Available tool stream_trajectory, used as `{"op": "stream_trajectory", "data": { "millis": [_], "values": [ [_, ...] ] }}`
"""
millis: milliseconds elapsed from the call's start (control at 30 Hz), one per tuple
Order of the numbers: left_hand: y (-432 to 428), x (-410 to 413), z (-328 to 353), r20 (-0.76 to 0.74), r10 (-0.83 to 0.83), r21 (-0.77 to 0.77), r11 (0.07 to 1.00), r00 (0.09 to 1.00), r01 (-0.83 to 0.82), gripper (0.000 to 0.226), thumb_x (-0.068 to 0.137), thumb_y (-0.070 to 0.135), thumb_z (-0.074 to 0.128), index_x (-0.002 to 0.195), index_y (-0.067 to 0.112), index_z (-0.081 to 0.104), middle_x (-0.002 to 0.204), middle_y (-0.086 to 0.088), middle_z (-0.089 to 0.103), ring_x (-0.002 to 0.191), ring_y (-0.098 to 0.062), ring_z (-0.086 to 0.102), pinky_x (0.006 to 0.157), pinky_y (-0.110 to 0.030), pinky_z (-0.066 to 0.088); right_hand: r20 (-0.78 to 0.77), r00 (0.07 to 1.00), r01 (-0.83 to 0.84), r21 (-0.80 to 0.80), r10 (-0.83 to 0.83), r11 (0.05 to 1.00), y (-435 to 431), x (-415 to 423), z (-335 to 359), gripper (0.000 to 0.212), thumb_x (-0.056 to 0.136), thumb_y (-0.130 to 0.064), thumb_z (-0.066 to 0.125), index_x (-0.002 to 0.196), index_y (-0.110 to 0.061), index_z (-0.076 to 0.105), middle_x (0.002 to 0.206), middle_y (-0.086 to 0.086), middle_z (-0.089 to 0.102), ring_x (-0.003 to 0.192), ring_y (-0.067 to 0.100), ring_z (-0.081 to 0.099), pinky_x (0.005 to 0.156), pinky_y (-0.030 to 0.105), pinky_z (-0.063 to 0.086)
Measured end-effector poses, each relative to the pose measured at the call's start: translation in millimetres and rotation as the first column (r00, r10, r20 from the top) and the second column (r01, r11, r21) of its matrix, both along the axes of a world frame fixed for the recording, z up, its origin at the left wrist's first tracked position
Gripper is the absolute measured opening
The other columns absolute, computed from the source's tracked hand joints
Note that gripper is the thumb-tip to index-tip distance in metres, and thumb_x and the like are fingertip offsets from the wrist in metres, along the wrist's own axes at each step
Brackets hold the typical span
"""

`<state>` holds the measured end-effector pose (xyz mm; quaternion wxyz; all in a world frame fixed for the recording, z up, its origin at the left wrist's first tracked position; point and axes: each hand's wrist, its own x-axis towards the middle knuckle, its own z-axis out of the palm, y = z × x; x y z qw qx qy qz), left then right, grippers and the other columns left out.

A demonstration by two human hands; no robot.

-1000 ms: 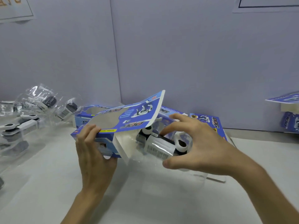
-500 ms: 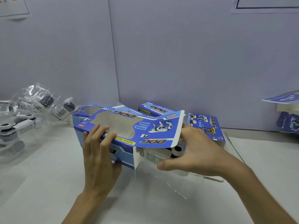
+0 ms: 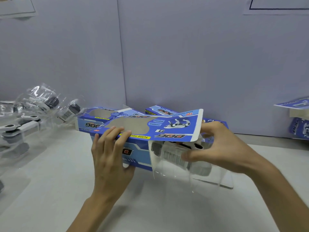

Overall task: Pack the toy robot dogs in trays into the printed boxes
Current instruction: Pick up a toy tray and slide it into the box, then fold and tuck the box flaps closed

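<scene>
**White table, tray half into its box**

On the white table [image 3: 50,190] the left hand [image 3: 110,158] grips the printed box [image 3: 138,154] by its near edge, steadying it. The right hand [image 3: 222,151] pinches the clear tray [image 3: 192,174] holding a toy robot dog [image 3: 173,154], partway into the open end under the lifted flap [image 3: 192,126]. Spare boxes [image 3: 93,121] stand close behind

Pale lavender partition walls [image 3: 184,56] meet at corner; white tabletop [image 3: 58,190].

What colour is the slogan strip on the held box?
Yellow strip on the blue box; head view.
</scene>
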<state>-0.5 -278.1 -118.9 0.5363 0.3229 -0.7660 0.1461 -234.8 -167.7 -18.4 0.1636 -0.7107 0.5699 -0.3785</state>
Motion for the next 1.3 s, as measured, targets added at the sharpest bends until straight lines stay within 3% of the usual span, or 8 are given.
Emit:
{"op": "stream_trajectory", "data": {
  "millis": [167, 300, 567, 633, 767, 900, 1133, 1300],
  "values": [
    [6.0, -6.4, -0.5, 0.066, -0.044, -0.085, 0.995, 0.997, 0.050, 0.079, 0.056, 0.007, 0.076, 0.129, 0.017, 0.048, 0.135, -0.005, 0.049, 0.130, -0.030, 0.045, 0.115, -0.053, 0.023, 0.114, 0.993, 0.010, -0.089, 0.000, 0.996, -2.7, 25.1, -11.5, 0.035, 0.067, -0.044, 0.089, 0.097, -0.039, 0.072, 0.094, -0.016, 0.073, 0.088, 0.008, 0.066, 0.078, 0.030, 0.054],
    [2.1, -1.0, -1.4, 0.038, -0.049, -0.059, 0.997, 0.998, 0.052, 0.077, 0.060, 0.021, 0.080, 0.129, 0.017, 0.047, 0.135, -0.003, 0.051, 0.126, -0.027, 0.050, 0.112, -0.054, 0.029, 0.205, 0.977, -0.040, -0.095, 0.059, 0.995, -1.6, 15.7, -1.3, 0.013, 0.083, -0.042, 0.078, 0.095, -0.036, 0.077, 0.099, -0.022, 0.074, 0.093, -0.004, 0.068, 0.076, 0.013, 0.049],
    [19.6, -6.7, 7.0, -0.449, 0.054, 0.338, 0.934, 0.892, 0.114, 0.089, 0.054, 0.076, 0.075, 0.111, 0.010, 0.056, 0.095, -0.001, 0.065, 0.082, -0.014, 0.060, 0.073, -0.005, 0.039, 0.573, 0.809, 0.446, -0.452, -0.132, 0.772, 2.0, -14.6, 20.9, 0.022, 0.088, -0.022, 0.052, 0.081, -0.031, 0.070, 0.090, -0.016, 0.074, 0.091, 0.006, 0.063, 0.083, 0.023, 0.046],
    [22.4, -8.5, 2.8, -0.441, 0.081, 0.497, 0.851, 0.894, 0.168, 0.097, 0.049, 0.090, 0.064, 0.096, 0.005, 0.069, 0.080, -0.003, 0.070, 0.073, -0.021, 0.068, 0.066, -0.013, 0.045, 0.648, 0.746, 0.512, -0.409, -0.156, 0.755, 2.0, -20.9, 20.4, 0.024, 0.088, -0.019, 0.052, 0.074, -0.031, 0.069, 0.084, -0.014, 0.073, 0.085, 0.010, 0.064, 0.078, 0.026, 0.048],
    [27.2, -17.3, -7.9, -0.446, -0.139, 0.565, 0.723, 0.884, 0.398, 0.072, 0.049, 0.065, 0.078, 0.089, 0.006, 0.073, 0.081, -0.005, 0.075, 0.080, -0.021, 0.073, 0.070, -0.045, 0.058, 0.680, 0.712, 0.523, -0.348, -0.174, 0.778, 1.4, -23.8, 19.9, 0.033, 0.093, -0.009, 0.051, 0.072, -0.029, 0.067, 0.079, -0.012, 0.072, 0.075, 0.008, 0.065, 0.070, 0.021, 0.049],
    [40.9, -35.1, -9.3, -0.350, -0.367, 0.734, 0.465, 0.862, 0.496, 0.082, 0.051, 0.066, 0.076, 0.112, 0.020, 0.047, 0.101, 0.027, 0.070, 0.092, 0.000, 0.069, 0.071, -0.012, 0.053, 0.650, 0.739, 0.488, -0.336, -0.177, 0.806, 2.7, -22.1, 21.1, 0.033, 0.094, -0.004, 0.050, 0.073, -0.022, 0.068, 0.074, -0.007, 0.071, 0.072, 0.013, 0.064, 0.068, 0.021, 0.049],
    [42.2, -38.7, -8.6, -0.344, -0.344, 0.745, 0.467, 0.874, 0.477, 0.086, 0.046, 0.075, 0.069, 0.113, 0.029, 0.039, 0.104, 0.044, 0.060, 0.097, 0.006, 0.065, 0.075, -0.011, 0.054, 0.448, 0.886, 0.342, -0.458, -0.119, 0.820, 12.3, -4.6, 29.0, 0.026, 0.090, -0.012, 0.050, 0.089, -0.023, 0.074, 0.086, -0.007, 0.075, 0.082, 0.009, 0.068, 0.072, 0.018, 0.050],
    [42.2, -38.6, -11.1, -0.344, -0.338, 0.731, 0.489, 0.876, 0.476, 0.087, 0.048, 0.077, 0.069, 0.115, 0.029, 0.039, 0.104, 0.038, 0.063, 0.098, 0.004, 0.066, 0.077, -0.014, 0.056, -0.102, 0.992, 0.049, -0.235, -0.075, 0.971, 13.7, 19.2, 21.1, 0.037, 0.098, -0.024, 0.047, 0.123, -0.041, 0.068, 0.136, -0.025, 0.058, 0.131, -0.008, 0.045, 0.110, 0.019, 0.037]
  ]
}}
